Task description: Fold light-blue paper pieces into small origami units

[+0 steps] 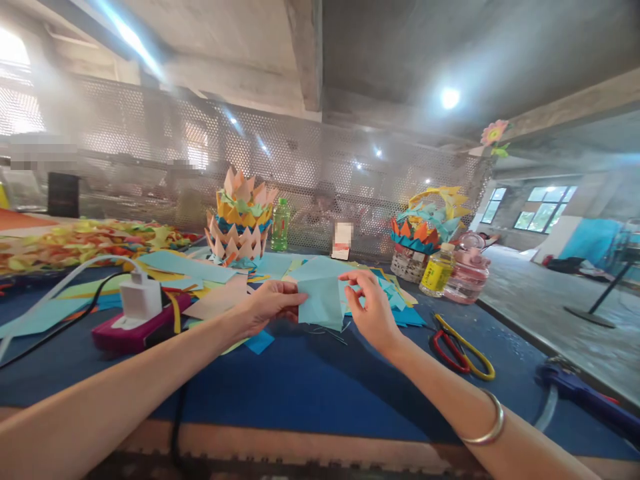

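Note:
A light blue square of paper is held upright above the blue table cover. My left hand pinches its left edge between thumb and fingers. At the paper's upper right corner is my right hand, its fingers curled and slightly apart; whether it touches the corner is hard to tell. Behind and below lie loose coloured sheets and pale blue strips. A small blue paper piece rests on the cover near my left wrist.
Scissors lie at right, with a purple-handled tool beyond. A purple power strip with cables sits at left. Folded-paper baskets, a green bottle, a yellow-labelled bottle and a pink jug stand behind.

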Demonstrator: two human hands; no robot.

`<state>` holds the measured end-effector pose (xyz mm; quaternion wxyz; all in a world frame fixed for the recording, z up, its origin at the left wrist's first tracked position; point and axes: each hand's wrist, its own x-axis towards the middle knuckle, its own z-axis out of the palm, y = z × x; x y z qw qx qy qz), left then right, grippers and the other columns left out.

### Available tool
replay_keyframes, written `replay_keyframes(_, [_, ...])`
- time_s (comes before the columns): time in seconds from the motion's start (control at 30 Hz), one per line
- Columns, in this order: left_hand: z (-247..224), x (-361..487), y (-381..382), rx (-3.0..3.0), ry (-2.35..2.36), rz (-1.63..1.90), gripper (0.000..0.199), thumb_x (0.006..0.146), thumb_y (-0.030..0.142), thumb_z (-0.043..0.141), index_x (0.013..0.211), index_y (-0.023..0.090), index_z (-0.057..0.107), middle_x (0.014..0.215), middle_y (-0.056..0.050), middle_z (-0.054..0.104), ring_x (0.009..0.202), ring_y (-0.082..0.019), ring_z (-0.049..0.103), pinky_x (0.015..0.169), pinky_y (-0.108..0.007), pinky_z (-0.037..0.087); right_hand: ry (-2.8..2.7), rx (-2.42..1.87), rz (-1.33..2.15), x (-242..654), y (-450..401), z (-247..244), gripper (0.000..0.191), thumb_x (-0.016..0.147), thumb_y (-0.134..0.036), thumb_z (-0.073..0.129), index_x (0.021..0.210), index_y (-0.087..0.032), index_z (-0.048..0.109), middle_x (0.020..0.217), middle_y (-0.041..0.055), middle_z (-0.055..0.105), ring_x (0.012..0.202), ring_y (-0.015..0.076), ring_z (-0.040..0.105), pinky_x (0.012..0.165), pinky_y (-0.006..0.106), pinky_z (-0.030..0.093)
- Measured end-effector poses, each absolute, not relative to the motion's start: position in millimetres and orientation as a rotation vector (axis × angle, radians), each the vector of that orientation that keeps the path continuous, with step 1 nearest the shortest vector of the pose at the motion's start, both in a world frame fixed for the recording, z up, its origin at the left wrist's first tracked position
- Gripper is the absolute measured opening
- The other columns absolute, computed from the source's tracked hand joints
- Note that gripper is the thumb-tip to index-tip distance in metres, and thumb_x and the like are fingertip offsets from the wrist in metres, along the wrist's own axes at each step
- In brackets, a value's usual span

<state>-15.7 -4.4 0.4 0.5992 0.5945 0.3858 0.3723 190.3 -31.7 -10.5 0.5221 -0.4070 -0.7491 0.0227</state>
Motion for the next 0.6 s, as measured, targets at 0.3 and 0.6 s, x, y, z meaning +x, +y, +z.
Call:
replay_keyframes(0.3, [5.5, -16.8, -8.4, 1.337, 0.949, 0.924, 0.02, 0.061, 0.029, 0.075, 0.061, 0.015, 0.062, 0.05, 0.004, 0.059, 0.044, -0.006, 0.051, 0.048, -0.017, 0.041, -1.839, -0.857, 0.407, 189.9, -26.5, -19.9, 0.052, 0.065, -0.004, 0.05, 0.113, -0.025, 0.049, 0.106, 0.0048, 0.053, 0.086, 0.014, 0.053, 0.066, 0.025, 0.047])
replay_keyframes(0.6, [0.1, -18.5, -5.9, 1.444, 0.874, 0.832, 0.027, 0.063, 0.037, 0.073, 0.073, 0.012, 0.066, 0.07, -0.006, 0.07, 0.063, -0.015, 0.065, 0.056, -0.022, 0.048, -1.659, -0.93, 0.594, 188.7, -21.7, -22.5, 0.023, 0.068, -0.04, 0.068, 0.072, -0.017, 0.064, 0.097, 0.0047, 0.058, 0.07, 0.012, 0.054, 0.063, 0.025, 0.043])
